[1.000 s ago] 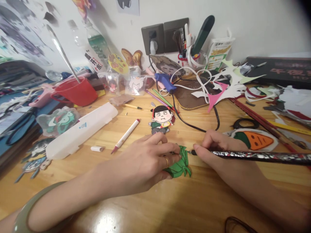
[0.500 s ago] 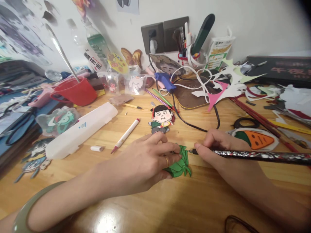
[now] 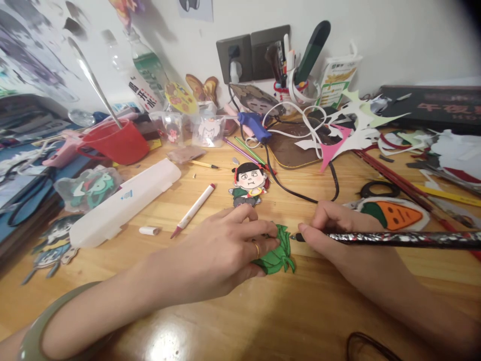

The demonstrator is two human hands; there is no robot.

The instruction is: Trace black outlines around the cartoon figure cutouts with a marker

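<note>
My left hand [image 3: 221, 250] lies flat on a green leaf-shaped cutout [image 3: 280, 253] and presses it to the wooden desk [image 3: 240, 321]; its fingers are stretched out and a ring shows on one. My right hand [image 3: 334, 233] is closed in a pinch around a long dark patterned pen [image 3: 398, 239]. The pen's tip touches the cutout's right edge. Just beyond the fingers lies a cartoon figure cutout [image 3: 248, 185] with black hair. An orange carrot cutout [image 3: 394, 213] lies to the right of my right hand.
A red-tipped marker [image 3: 193, 210] and its white cap [image 3: 149, 230] lie to the left, beside a white plastic case [image 3: 126, 200]. Behind stand a red cup [image 3: 116, 143], a blue glue gun [image 3: 253, 123] with black cord, a pen holder [image 3: 296, 85] and paper scraps [image 3: 353, 128].
Almost nothing differs; both hands stay on the green cutout and the pen tip has shifted only slightly at its edge.
</note>
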